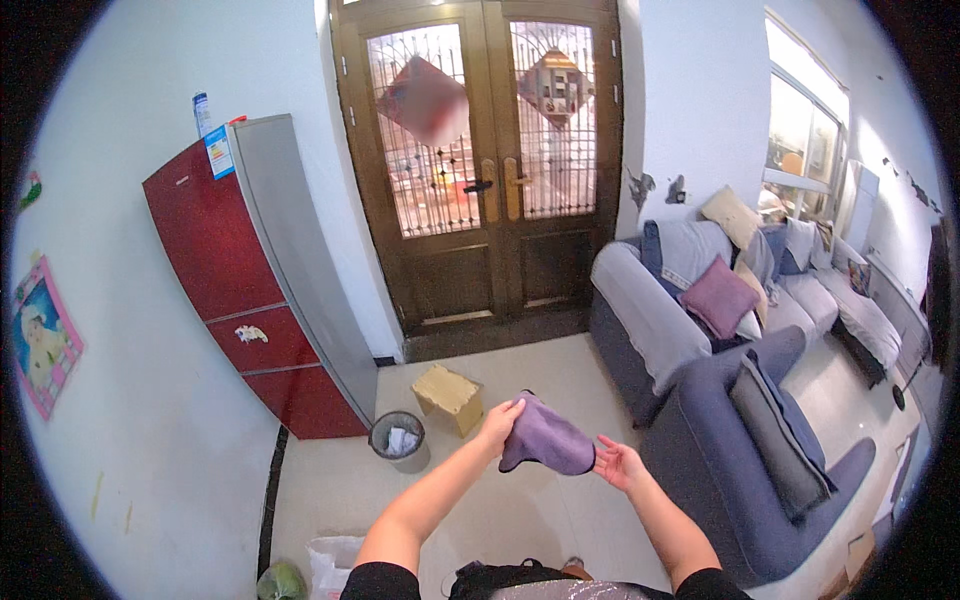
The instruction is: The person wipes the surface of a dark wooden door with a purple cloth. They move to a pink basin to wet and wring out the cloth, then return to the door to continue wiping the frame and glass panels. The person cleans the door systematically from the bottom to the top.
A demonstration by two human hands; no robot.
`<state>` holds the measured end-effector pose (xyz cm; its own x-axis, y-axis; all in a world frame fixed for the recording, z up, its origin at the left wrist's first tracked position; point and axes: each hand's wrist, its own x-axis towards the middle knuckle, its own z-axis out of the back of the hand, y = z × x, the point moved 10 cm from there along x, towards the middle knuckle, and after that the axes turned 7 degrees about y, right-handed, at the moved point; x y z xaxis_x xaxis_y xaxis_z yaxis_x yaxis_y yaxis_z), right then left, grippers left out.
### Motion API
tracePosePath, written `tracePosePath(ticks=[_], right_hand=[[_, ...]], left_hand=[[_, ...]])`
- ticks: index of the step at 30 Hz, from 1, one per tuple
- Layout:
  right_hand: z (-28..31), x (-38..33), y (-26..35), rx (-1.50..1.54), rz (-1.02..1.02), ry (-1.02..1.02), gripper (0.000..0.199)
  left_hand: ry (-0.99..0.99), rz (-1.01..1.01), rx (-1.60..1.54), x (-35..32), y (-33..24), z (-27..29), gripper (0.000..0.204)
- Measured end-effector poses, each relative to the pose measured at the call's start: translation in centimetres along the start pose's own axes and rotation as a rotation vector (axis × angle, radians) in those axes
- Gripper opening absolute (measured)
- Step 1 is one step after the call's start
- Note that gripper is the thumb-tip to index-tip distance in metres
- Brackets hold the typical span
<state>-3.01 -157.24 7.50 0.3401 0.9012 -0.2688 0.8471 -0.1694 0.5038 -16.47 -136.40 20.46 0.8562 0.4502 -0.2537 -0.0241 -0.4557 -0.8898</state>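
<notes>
A purple cloth (546,437) hangs in front of me at chest height. My left hand (499,421) pinches its upper left edge. My right hand (618,463) is at the cloth's lower right corner with the fingers spread, touching the fabric; whether it grips is unclear. Both forearms come up from the lower edge of the picture.
A red and grey fridge (250,270) stands at the left wall. A small wire bin (397,436) and a yellow stool (448,397) sit on the floor before a brown double door (490,160). Grey-blue sofas (740,440) with cushions fill the right side.
</notes>
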Motion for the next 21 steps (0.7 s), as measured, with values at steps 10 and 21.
tracePosePath(ticks=[10,21], right_hand=[[-5.4,18.6,3.8,-0.107,-0.182,0.119,0.054],[-7.0,41.3,11.4,-0.093,-0.100,0.142,0.046]], left_hand=[[0.038,-0.297,0.860,18.5,-6.3,-4.0,0.034],[0.204,-0.154,1.002,34.0,-9.4,-2.8,0.044]])
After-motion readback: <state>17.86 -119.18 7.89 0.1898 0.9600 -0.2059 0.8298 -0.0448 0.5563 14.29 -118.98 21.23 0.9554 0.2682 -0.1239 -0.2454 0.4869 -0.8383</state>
